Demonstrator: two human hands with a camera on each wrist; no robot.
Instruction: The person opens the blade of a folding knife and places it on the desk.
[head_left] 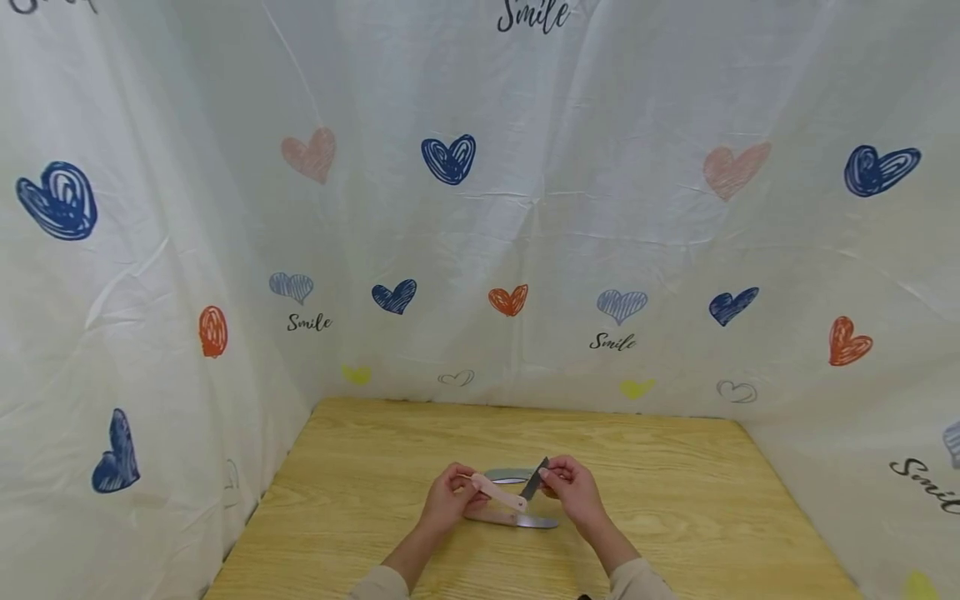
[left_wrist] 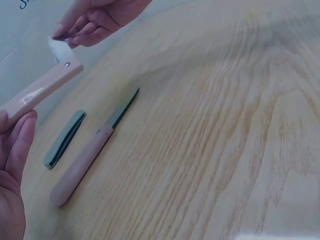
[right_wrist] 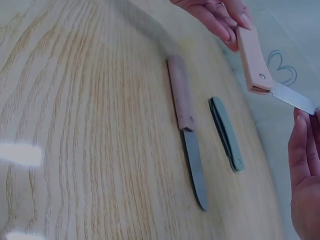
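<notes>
Both hands hold a pink folding knife point(head_left: 501, 492) above the table, its blade partly swung out from the handle. My left hand point(head_left: 447, 498) grips the far end of the pink handle point(left_wrist: 45, 89). With thumb and fingers, my right hand point(head_left: 573, 490) pinches the blade point(right_wrist: 292, 98) near its tip. Below lies a knife with a pinkish wooden handle point(right_wrist: 180, 92), its blade point(right_wrist: 195, 170) straight out to the right in the head view. Beyond it rests a green folding knife point(right_wrist: 227, 134), folded, partly hidden behind the pink one in the head view.
A wood-grain table point(head_left: 360, 467) spreads under the hands. White cloth point(head_left: 525, 233) printed with hearts and "Smile" hangs at the back and both sides. A small dark object point(head_left: 585, 597) shows at the bottom edge of the head view.
</notes>
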